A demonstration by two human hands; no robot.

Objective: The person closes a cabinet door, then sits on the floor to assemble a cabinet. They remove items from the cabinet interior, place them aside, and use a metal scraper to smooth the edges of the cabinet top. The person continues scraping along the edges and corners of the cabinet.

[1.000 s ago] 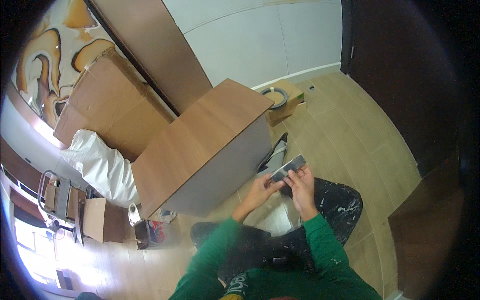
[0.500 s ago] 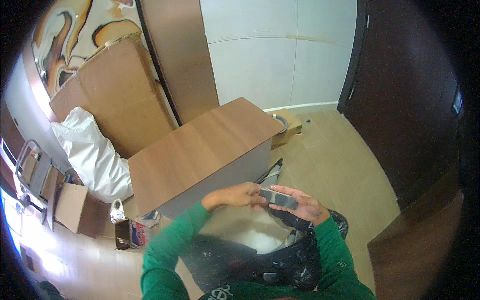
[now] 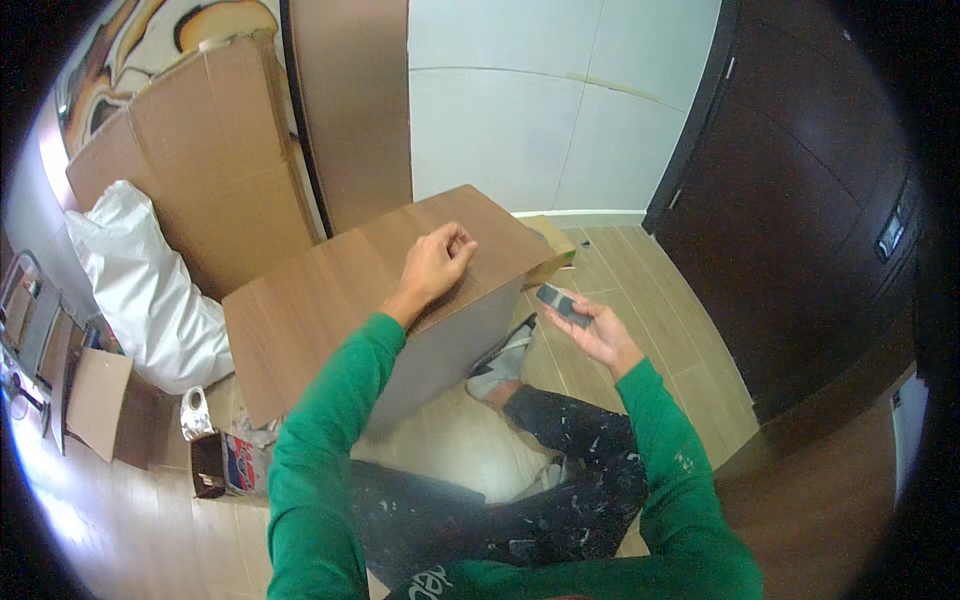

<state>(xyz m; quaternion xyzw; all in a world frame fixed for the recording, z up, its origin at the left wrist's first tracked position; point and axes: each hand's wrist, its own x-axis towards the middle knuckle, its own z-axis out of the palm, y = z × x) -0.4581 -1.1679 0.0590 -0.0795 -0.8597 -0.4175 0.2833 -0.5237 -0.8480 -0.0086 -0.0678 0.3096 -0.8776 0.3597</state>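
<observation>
My right hand [image 3: 605,335] holds a small dark grey rectangular block [image 3: 563,305] with a lighter patch, off the right end of a box-like cabinet. The thumb lies along the block and the fingers are under it. My left hand [image 3: 437,265] is over the cabinet's brown wood-grain top [image 3: 340,290], its fingers curled in toward the thumb. Whatever those fingers may hold is hidden. The cabinet's side facing me is pale grey [image 3: 425,360].
A cardboard box [image 3: 548,245] stands behind the cabinet's right end. At left are a stuffed white sack [image 3: 150,290], a large cardboard sheet [image 3: 200,160], a tape roll [image 3: 196,412] and a small open box [image 3: 225,465]. A dark door [image 3: 790,200] is at right.
My hands have parted. The left let go of the block and moved forward and left over the cabinet top. The right carried the block forward. My view has shifted, showing my legs and a shoe.
</observation>
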